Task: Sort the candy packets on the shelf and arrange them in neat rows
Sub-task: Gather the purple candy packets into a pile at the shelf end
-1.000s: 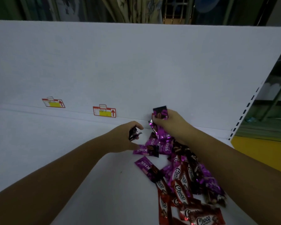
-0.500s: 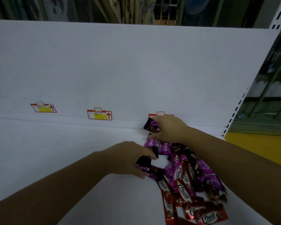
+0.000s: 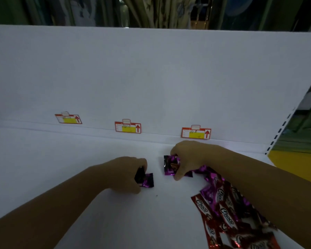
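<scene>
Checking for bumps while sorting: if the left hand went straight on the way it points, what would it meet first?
Probably the purple packet pinched by the right hand; only bare shelf separates it from the dark packet in the left hand. Depth unclear.

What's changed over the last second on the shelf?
The left hand has carried its shiny purple candy packet leftward, clear of the heap of red and purple packets. The right hand has lowered its own purple packet from the back panel to the white shelf. Both still grip; the heap stays.
</scene>
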{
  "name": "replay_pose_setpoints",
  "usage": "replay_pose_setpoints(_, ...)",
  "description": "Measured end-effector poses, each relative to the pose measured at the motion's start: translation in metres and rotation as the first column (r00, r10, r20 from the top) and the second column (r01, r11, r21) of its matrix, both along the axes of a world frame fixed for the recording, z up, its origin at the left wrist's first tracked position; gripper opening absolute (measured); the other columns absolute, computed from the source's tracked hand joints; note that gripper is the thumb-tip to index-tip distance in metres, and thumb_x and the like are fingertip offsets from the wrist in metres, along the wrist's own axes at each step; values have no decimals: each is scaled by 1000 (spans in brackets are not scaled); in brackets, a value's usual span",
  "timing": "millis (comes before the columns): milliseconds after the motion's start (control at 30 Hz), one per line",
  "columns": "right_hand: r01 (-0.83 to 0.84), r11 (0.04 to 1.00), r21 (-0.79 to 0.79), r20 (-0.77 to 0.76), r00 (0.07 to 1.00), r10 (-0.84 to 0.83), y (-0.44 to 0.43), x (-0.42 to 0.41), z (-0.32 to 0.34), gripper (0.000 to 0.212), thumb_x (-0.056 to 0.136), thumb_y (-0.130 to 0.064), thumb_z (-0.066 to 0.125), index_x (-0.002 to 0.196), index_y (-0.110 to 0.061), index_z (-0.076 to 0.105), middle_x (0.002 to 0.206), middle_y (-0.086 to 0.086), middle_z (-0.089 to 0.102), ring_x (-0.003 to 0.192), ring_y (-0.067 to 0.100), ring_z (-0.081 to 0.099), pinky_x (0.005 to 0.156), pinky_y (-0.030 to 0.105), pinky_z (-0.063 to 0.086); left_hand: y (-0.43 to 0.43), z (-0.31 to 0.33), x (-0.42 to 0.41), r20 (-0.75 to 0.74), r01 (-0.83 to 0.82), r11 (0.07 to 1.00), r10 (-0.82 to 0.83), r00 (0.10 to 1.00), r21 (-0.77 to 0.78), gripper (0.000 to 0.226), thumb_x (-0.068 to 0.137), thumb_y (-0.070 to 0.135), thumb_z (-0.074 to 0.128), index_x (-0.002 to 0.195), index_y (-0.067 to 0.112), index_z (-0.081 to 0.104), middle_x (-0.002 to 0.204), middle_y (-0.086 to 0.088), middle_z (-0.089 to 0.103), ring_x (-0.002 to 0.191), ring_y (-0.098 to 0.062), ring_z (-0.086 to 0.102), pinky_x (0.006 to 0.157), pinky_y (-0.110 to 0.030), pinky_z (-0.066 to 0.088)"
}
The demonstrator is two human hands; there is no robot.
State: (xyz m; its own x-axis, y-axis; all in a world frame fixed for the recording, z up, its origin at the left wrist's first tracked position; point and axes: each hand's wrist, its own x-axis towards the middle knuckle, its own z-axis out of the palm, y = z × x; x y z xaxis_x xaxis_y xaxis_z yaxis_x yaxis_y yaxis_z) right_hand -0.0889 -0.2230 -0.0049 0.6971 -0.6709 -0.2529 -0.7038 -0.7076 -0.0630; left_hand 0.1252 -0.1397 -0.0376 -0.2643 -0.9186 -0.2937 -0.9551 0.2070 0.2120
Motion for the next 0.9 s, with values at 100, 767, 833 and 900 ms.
replay_pose_setpoints(100,22,992,125,217,975,-49,3,5,-1,34,70,-47,75,80,-18,61,78,-2,61,77,15,57,70,26,43,6,-4,2,-105,-88,992,78,991,-88,36,73,27,68,98,29,43,93,6,53,80,-12,50,61,-19,41)
replay_pose_setpoints(767,-413,477,776,631,526,-570,85,123,-6,11,80,-3,67,89,-6,61,64,5,65,56,15,62,57,26,51,138,24,52,-645,-806,592,608,463,-20,27,83,14,50,88,40,49,69,-5,57,44,-10,48,45,-24,43)
replay_pose_setpoints(833,-329,593,735,653,578,-488,99,135,-11,7,76,-5,68,79,-8,62,61,5,63,51,14,59,53,23,49,159,29,58,-619,-832,550,629,470,-72,21,85,20,53,91,39,47,77,-3,57,45,-7,48,45,-24,44)
replay_pose_setpoints(900,-285,663,692,668,600,-440,112,147,-16,11,74,-7,69,69,-10,60,57,6,60,45,14,55,48,22,46,180,34,67,-588,-850,503,645,488,-153,17,86,29,59,95,37,47,88,1,60,60,-8,55,57,-27,50)
